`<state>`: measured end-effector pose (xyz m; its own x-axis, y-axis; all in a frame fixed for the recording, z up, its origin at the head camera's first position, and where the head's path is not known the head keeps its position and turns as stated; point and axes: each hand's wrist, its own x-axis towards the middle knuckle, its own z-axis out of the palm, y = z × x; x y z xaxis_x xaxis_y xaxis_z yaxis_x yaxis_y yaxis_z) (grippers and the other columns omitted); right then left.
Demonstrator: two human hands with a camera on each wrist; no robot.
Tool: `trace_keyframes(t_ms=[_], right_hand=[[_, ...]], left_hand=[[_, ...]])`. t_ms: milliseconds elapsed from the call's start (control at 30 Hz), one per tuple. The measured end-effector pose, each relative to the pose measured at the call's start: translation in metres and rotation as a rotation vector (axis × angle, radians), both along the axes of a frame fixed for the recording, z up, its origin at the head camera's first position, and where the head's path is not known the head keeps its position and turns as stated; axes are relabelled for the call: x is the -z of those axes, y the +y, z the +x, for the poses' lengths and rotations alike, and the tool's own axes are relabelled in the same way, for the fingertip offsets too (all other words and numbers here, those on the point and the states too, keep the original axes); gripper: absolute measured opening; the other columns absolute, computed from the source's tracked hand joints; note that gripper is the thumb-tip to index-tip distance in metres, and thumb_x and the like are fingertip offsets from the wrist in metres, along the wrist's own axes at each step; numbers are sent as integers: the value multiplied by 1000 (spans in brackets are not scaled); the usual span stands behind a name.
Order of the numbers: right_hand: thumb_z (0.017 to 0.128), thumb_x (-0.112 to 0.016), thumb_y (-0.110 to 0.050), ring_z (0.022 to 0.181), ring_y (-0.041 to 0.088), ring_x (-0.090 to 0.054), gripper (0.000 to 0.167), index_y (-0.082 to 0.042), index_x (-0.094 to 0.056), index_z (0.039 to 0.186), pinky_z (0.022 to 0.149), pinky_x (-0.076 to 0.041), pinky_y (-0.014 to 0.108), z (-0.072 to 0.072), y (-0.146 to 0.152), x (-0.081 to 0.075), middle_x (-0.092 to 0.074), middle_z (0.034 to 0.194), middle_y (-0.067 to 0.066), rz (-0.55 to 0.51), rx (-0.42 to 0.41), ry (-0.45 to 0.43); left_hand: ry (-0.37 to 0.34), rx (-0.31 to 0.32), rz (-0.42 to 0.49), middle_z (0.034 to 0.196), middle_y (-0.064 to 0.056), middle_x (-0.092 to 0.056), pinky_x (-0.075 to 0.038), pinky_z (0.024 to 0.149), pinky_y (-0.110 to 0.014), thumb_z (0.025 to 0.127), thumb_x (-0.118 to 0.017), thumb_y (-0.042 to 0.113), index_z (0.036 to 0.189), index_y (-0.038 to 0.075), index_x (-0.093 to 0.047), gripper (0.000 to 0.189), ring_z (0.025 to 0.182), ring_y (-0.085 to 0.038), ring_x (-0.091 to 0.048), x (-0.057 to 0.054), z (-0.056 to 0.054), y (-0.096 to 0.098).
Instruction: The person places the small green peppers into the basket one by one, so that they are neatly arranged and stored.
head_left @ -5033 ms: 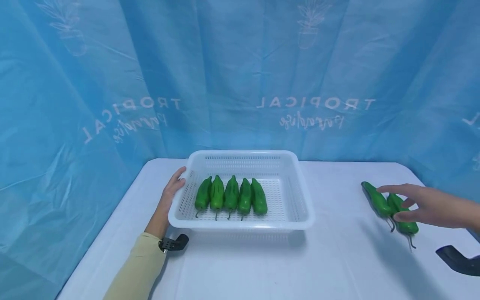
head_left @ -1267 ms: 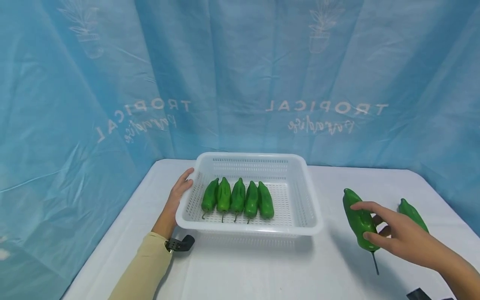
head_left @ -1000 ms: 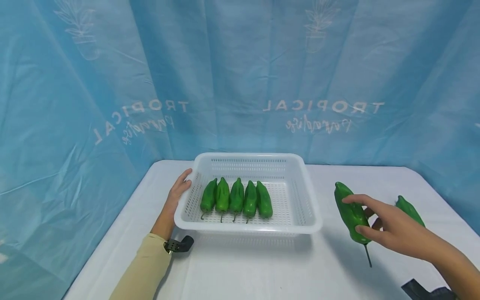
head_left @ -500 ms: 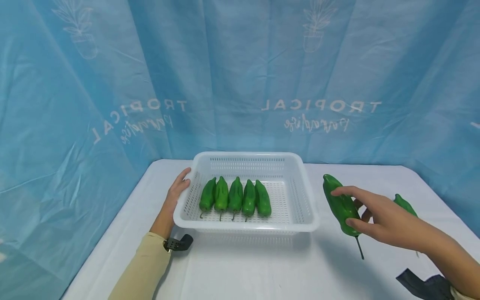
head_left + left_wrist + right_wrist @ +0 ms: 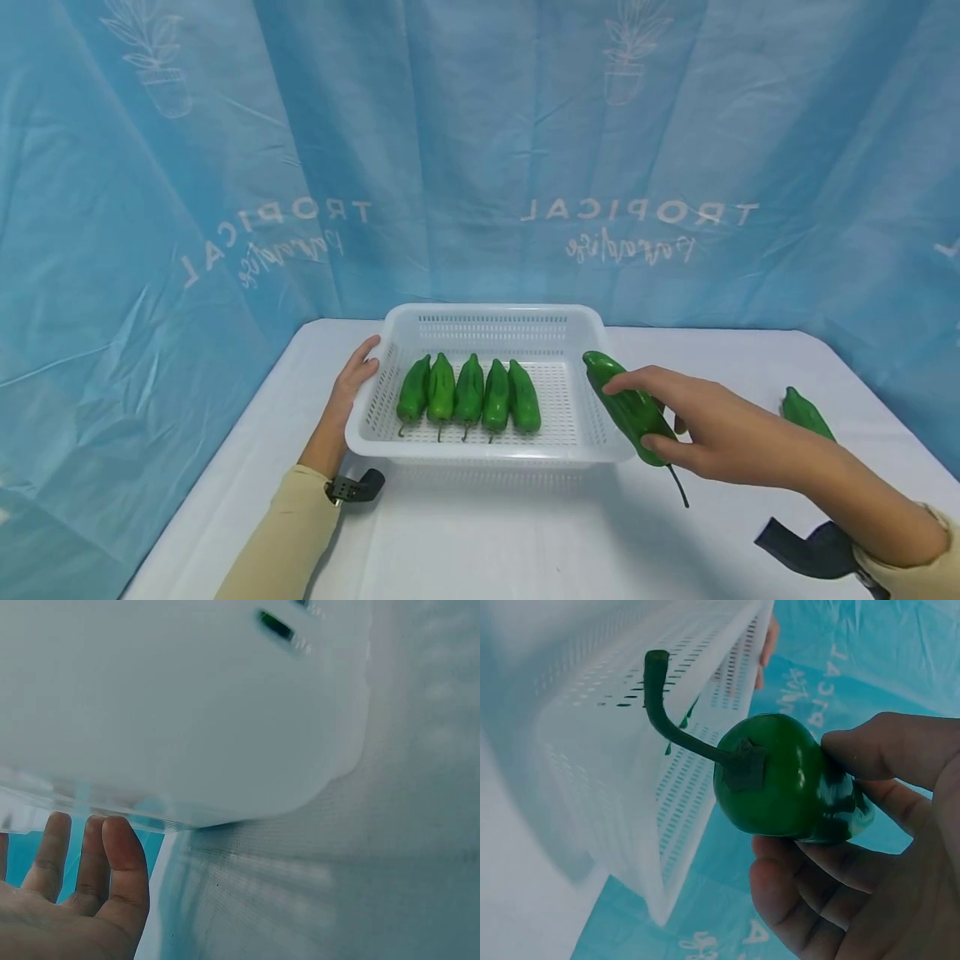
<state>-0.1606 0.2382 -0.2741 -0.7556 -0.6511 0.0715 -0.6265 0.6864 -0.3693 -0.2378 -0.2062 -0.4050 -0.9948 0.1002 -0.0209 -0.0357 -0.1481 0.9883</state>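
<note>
My right hand (image 5: 712, 425) pinches a glossy green pepper (image 5: 630, 408) between thumb and fingers, over the right rim of a white plastic basket (image 5: 487, 454). The pepper tilts, tip up and to the left, with its stem hanging at the lower right. In the right wrist view, the held pepper (image 5: 769, 776) shows its stem end beside the basket's slotted wall (image 5: 682, 817). Inside the basket, several green peppers (image 5: 468, 392) lie in a row, tips to the back. My left hand (image 5: 348, 387) rests with fairly straight fingers against the basket's left side; the left wrist view shows its fingertips at the rim.
One more green pepper (image 5: 806, 412) lies on the white-covered table (image 5: 480, 542) at the right, partly hidden behind my right forearm. A blue printed curtain (image 5: 465, 167) hangs along the back and left side. A black strap device (image 5: 356, 486) sits on my left wrist.
My right hand has taken one of the two peppers lying at the right and carried it left to the basket's right rim. The left hand stays at the basket's side.
</note>
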Motion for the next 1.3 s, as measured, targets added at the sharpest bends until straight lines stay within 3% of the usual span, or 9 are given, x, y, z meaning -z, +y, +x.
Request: trace_keyframes(t_ms=[200,367,467,733,1000,1300], right_hand=[[86,-74,-9,96,4,-61,61,-27,-48,138,64,-51,19,1,-6,-3,-58,133,-2,44,-13,60],[87,-75,-12,105,9,-64,61,-28,-49,139,71,-55,22,1,-12,-9,-58,134,-4,81,-15,61],[87,-75,-13,103,6,-63,59,-29,-49,138,72,-55,23,1,-20,-11,-58,134,-6,94,-38,55],[87,-74,-11,87,1,-56,59,-30,-49,138,67,-48,21,-8,-40,-25,-59,131,-7,138,-135,66],[89,-71,-8,77,8,-57,57,-25,-49,138,63,-50,24,-35,-58,-40,-61,122,2,117,-121,-100],[88,-69,-7,99,17,-62,59,-22,-46,140,77,-55,33,-84,-80,-25,-58,129,7,193,-92,-135]], left_hand=[[11,16,32,154,-2,-34,-48,99,-22,107,-36,29,158,26,-16,54,134,-15,-45,1,-1,2],[6,18,20,154,-2,-34,-48,98,-22,107,-37,30,158,26,-16,55,131,-12,-48,1,-1,4],[2,16,7,154,-2,-35,-48,98,-22,107,-36,30,159,26,-15,56,131,-11,-49,2,0,3],[-8,22,30,163,-5,-24,-43,106,-23,108,-33,30,160,27,-11,56,148,-24,-31,2,3,2],[-1,15,8,162,-5,-26,-44,102,-19,108,-33,31,159,27,-12,55,141,-18,-36,1,2,1],[-11,-11,-54,161,-5,-30,-50,98,-21,107,-33,37,158,33,-15,54,139,-21,-42,-1,2,2]])
